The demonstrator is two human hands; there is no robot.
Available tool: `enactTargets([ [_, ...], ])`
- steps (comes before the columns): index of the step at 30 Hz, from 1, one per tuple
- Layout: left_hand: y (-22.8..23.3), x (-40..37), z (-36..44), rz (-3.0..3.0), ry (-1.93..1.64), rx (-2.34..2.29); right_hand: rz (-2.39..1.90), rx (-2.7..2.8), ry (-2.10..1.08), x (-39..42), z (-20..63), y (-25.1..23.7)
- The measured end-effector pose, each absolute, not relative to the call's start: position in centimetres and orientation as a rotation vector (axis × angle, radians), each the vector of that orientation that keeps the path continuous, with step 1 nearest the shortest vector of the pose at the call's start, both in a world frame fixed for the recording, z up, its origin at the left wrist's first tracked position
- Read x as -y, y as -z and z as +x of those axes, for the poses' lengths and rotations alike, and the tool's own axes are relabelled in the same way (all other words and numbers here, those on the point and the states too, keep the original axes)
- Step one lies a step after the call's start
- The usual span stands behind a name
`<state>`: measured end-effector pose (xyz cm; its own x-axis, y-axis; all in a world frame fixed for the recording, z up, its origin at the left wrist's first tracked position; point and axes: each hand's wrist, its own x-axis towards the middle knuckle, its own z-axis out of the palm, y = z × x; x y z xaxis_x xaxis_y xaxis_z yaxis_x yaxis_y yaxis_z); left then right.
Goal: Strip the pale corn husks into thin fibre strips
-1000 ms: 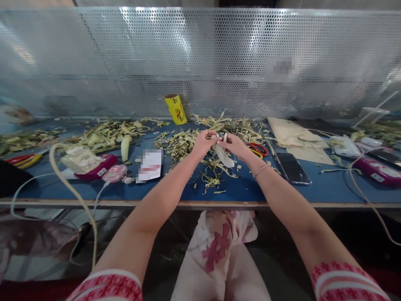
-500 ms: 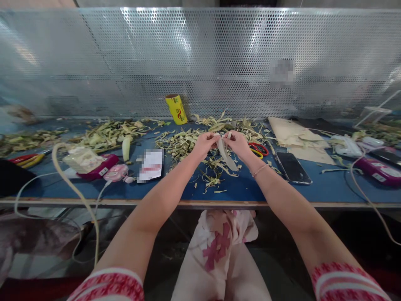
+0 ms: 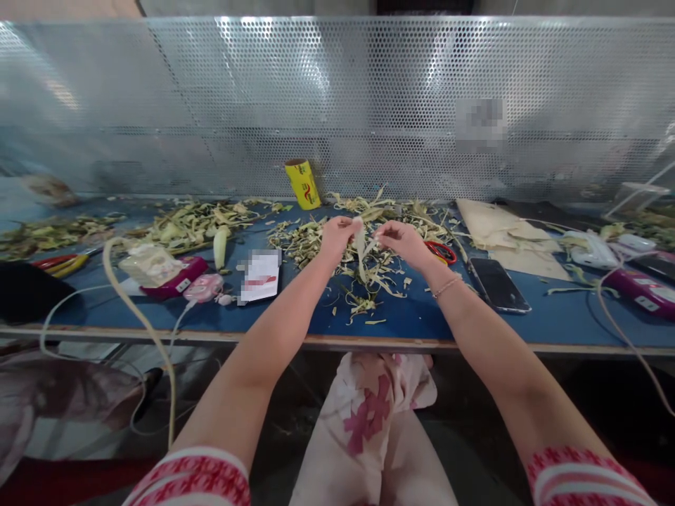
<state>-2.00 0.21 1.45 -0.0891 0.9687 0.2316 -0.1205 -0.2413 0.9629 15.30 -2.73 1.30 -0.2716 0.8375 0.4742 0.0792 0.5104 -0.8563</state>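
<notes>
Over the middle of the blue table (image 3: 422, 320), my left hand (image 3: 336, 237) and my right hand (image 3: 403, 242) are held close together. Both pinch a pale whitish-green strip of plant peel (image 3: 361, 251), which hangs down between them above a heap of peelings (image 3: 337, 242). The left fingers grip the strip's top. From the right side, the other hand's fingers hold a thin piece of it. Red-handled scissors (image 3: 436, 251) lie just right of my right hand.
A yellow roll (image 3: 302, 184) stands against the perforated metal screen (image 3: 337, 105). A phone (image 3: 500, 284) and cardboard (image 3: 500, 226) lie to the right. A card (image 3: 259, 275), pink devices (image 3: 182, 279), a pale stalk (image 3: 221, 247) and cables (image 3: 131, 309) lie left.
My hands have drawn slightly apart and the strip has turned from slanting right to hanging nearly straight down. The camera view shifted a little to the left.
</notes>
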Motion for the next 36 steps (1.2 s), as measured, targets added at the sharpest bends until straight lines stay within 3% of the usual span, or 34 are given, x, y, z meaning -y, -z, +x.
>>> enactTargets([
  [7, -1.7, 1.8, -0.5, 1.454, -1.240, -0.932, -0.974, 1.583, -0.819, 2.1, 15.1, -0.7],
  [16, -1.1, 1.4, -0.5, 1.431, -1.214, -0.889, -1.012, 1.639, -0.617, 2.3, 15.0, -0.8],
  [21, -1.0, 0.7, -0.6, 1.223, -1.286, -0.890, -0.828, 1.773, -0.494, 3.2, 15.1, -1.5],
  [30, -1.0, -2.0, -3.0, 0.814, -1.572, -0.969, -0.507, 1.975, -0.935, 4.3, 15.9, -2.5],
  [36, -0.7, -1.6, -2.4, 1.001, -1.462, -1.001, -0.615, 1.794, -1.048, 4.2, 15.4, -2.3],
])
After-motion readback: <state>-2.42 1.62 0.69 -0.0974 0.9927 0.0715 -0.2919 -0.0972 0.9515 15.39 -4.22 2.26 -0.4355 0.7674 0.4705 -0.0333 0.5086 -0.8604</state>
